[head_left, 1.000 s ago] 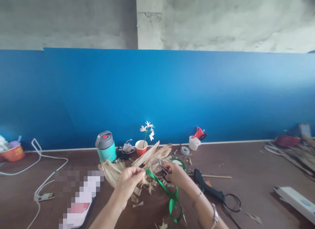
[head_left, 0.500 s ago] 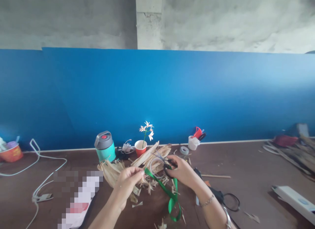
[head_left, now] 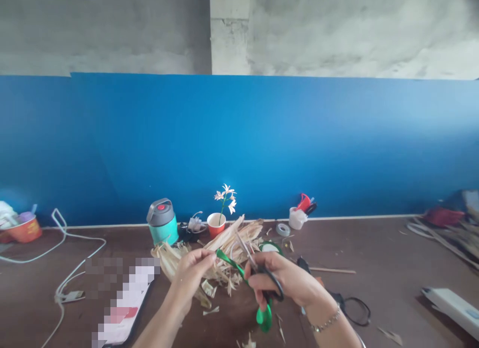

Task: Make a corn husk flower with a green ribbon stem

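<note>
A blue partition (head_left: 262, 138) backs the brown desk (head_left: 355, 248). Dry husks (head_left: 226, 236) spread across its middle, likely kept within easy reach. The right hand (head_left: 277, 275) grasps the scissors (head_left: 250, 255); the left hand (head_left: 192, 273) pinches one end of the green ribbon (head_left: 232, 263). A teal flask (head_left: 163, 231) stands at the back, probably to stay out of the way. The scissors' blades point up and away, perhaps to keep them off the ribbon. That strip runs between the hands in front of the husks, likely held so to control it, and a loop hangs below the right hand; whether those fingers also grip it, I cannot tell.

Compared with half a second ago, the right hand is lower and nearer the wearer, the scissors with it; less of the hanging loop shows, while the left hand's pinch looks much the same.
</note>
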The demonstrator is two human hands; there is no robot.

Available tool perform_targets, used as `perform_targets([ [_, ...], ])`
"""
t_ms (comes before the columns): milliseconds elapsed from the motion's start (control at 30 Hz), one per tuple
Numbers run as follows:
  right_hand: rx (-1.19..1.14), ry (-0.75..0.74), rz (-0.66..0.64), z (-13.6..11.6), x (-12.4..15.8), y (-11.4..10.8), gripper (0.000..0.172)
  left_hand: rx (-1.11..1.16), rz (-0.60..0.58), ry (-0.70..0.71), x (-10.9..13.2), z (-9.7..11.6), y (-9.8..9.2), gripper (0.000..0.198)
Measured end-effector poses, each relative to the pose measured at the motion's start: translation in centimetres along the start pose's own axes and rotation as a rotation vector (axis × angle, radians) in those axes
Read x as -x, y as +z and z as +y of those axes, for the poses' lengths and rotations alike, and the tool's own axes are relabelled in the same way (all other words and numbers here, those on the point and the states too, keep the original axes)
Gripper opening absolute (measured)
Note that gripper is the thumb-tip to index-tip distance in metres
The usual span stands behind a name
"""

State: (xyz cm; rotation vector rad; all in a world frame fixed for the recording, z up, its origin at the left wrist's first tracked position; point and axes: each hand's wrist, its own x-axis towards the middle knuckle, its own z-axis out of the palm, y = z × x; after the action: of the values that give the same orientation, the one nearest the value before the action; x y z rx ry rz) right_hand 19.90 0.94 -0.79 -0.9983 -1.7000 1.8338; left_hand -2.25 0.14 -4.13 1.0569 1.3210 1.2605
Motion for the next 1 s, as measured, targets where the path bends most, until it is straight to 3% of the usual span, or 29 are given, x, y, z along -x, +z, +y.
perform_targets([
  [167,0.092,0.137,-0.128,-0.2,0.3,1.6,0.019,-0.009,0.078,0.049,-0.4,0.0,-0.5,0.030],
  [333,0.107,0.131,-0.164,0.3,-0.5,2.3,0.022,0.053,0.141,0.059,-0.5,0.0,-0.5,0.032],
  [467,0.113,0.089,-0.130,1.1,-1.6,3.1,0.024,0.121,0.148,0.049,-0.2,0.1,-0.4,0.032],
  [700,0.113,0.018,0.039,2.8,-3.3,4.7,0.022,0.275,0.104,-0.047,-0.4,-0.6,-0.3,0.031],
  [1000,0.096,-0.039,0.174,2.6,-3.7,5.2,0.021,0.507,0.014,-0.128,-0.5,-1.2,0.1,0.029],
])
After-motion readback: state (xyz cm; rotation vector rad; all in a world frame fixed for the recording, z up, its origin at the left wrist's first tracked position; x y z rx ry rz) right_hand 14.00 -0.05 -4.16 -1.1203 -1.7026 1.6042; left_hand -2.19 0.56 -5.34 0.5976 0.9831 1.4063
